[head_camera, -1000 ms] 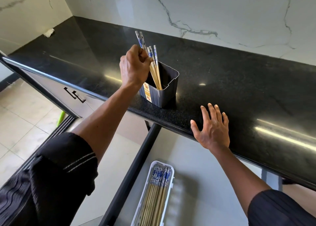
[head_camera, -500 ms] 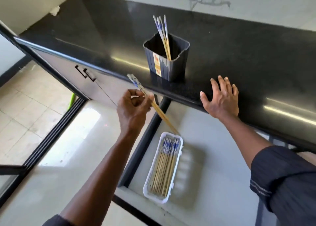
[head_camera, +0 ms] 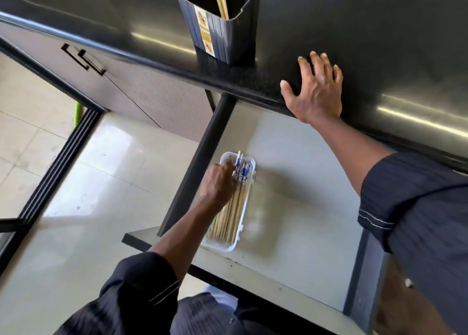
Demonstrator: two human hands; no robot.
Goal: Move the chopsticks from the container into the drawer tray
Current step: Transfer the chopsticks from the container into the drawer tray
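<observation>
While the left hand point(head_camera: 218, 182) reaches down into the tray point(head_camera: 249, 160), the step in hand looks like the laying-down of a pair just carried over. Its fingers curl over the blue-patterned heads of the chopsticks point(head_camera: 231, 214) at the tray's far end; whether they grip a pair or have let go cannot be told, since the knuckles hide the tips. One or two heads stick up past the tray's far rim, so those sticks seem not yet settled flat.

The tray sits in the open drawer point(head_camera: 291, 182), against its left wall, and holds a full row of sticks lying lengthwise. Up and beyond the tray, on the counter point(head_camera: 379, 43) near its edge, stands the container point(head_camera: 235, 31) with a few sticks leaning inside, so the job is not finished. The right hand point(head_camera: 315, 91) lies flat and splayed on the counter edge, holding nothing.

Next, the left hand would need to let go, rise clear of the counter edge and pinch another pair from the container
</observation>
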